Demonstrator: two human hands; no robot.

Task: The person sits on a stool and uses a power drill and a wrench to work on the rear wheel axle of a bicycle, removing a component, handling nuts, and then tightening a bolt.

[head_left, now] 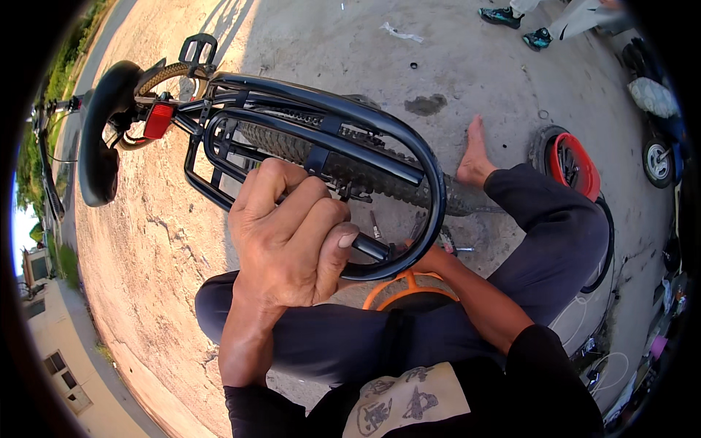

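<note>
My left hand (288,230) is closed around a tube of the glossy black rear rack (437,193) on a bicycle. Below the rack, the knobby rear tire (387,175) and part of the chain show between the tubes. My right hand (426,254) reaches under the rack's rear end, low by the wheel. The rack covers its fingers, so what they hold cannot be made out. Close to it on the ground lie small tools (447,239), partly covered. The black saddle (109,131) and a red reflector (158,120) are at the left.
An orange stool frame (409,285) sits between my legs. At right stand a tire with a red basin (580,164) and a parked motorcycle (657,157). Another person's shoes (502,17) show at top right. A dark wet patch (426,105) marks the ground beyond the wheel.
</note>
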